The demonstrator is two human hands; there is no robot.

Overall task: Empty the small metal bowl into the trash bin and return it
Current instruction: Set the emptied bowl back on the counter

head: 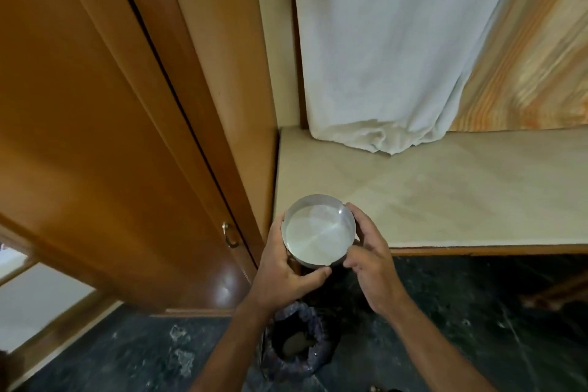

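Note:
The small metal bowl (pixel 318 231) is round and shiny, and its inside looks bare. It is upright at the near left corner of the pale counter (pixel 461 194), partly past the counter's front edge. My left hand (pixel 283 277) grips its left and near side. My right hand (pixel 369 258) touches its right rim with thumb and fingers. Whether the bowl rests on the counter or hangs just above it I cannot tell. The trash bin (pixel 296 344), lined with a dark bag, stands on the floor directly below my forearms.
A wooden cabinet door (pixel 127 153) with a brass handle (pixel 229 235) stands close on the left. A white cloth (pixel 381 57) hangs down onto the back of the counter. The floor (pixel 477 328) is dark marble.

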